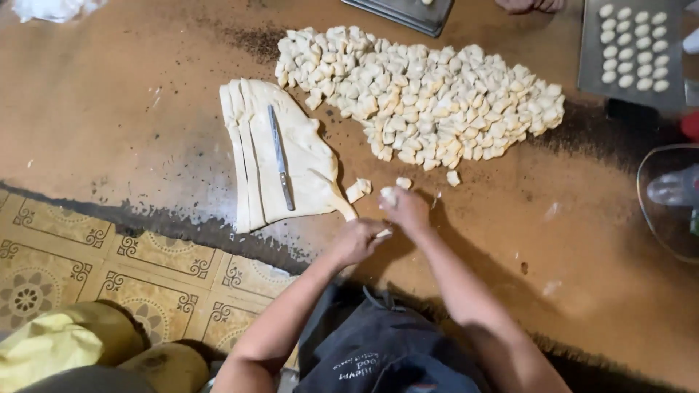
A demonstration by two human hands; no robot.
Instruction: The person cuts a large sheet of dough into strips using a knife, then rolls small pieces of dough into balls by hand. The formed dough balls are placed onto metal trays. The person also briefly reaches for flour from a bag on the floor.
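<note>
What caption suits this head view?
Both hands, left hand and right hand, pinch dough pieces beside a knife on rolled dough.

Brown worktop (109, 124), scuffed, dark worn band along near edge. Below near-left corner: yellow patterned floor tiles (65, 262). Two grey metal trays (632, 87) at far edge, glass bowl (666, 211) at right edge. Dim warm light.

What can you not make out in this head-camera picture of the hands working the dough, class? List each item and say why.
- Left hand: its grip is hidden by its own curled fingers.
- Dough piece in right hand: mostly covered by fingers.
- Top tray: cut off by the edge.
- Clear bowl: cut off right, contents blurred.
</note>
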